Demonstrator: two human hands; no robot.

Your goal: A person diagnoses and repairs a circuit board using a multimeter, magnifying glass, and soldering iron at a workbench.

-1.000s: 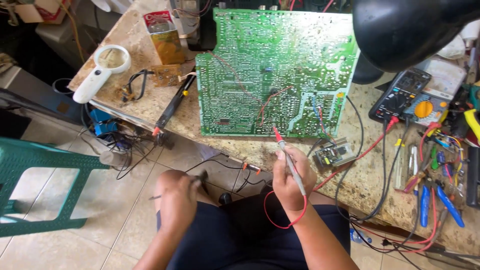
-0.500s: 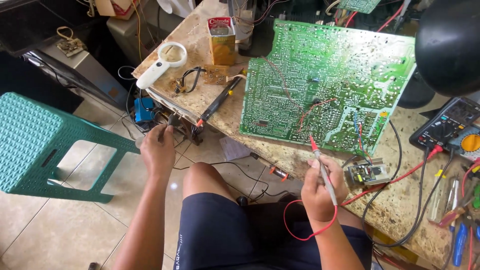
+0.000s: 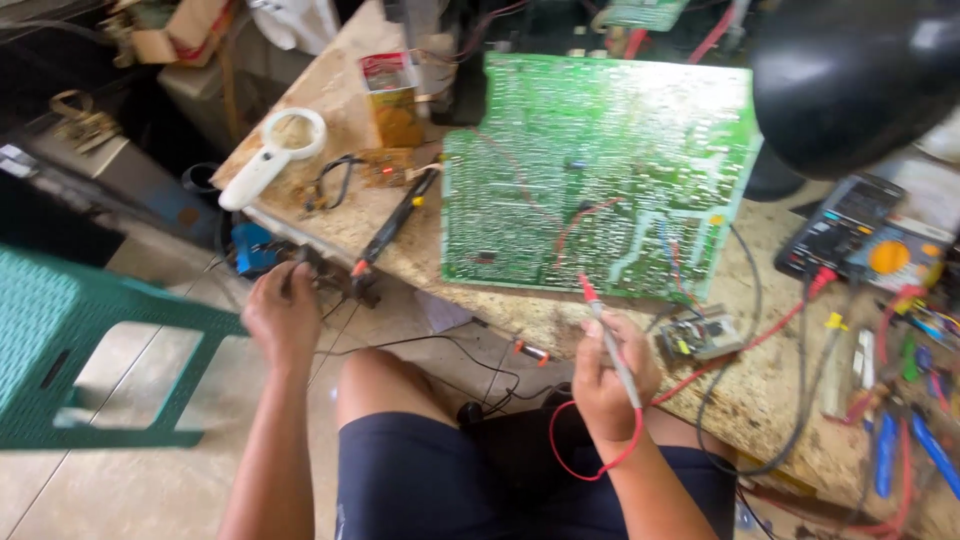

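- Right hand (image 3: pixel 612 385) gripped a red probe (image 3: pixel 605 330), tip beside the green circuit board (image 3: pixel 600 170).
- Left hand (image 3: pixel 283 315) closed around dark wires (image 3: pixel 335 280) at the table (image 3: pixel 560 325) edge.

Your right hand (image 3: pixel 610 385) holds a red-tipped probe (image 3: pixel 606 330), tilted, tip just below the green circuit board (image 3: pixel 600 170) lying flat on the surface. Your left hand (image 3: pixel 283 312) grips a small dark clip (image 3: pixel 318 272) off the surface's edge.
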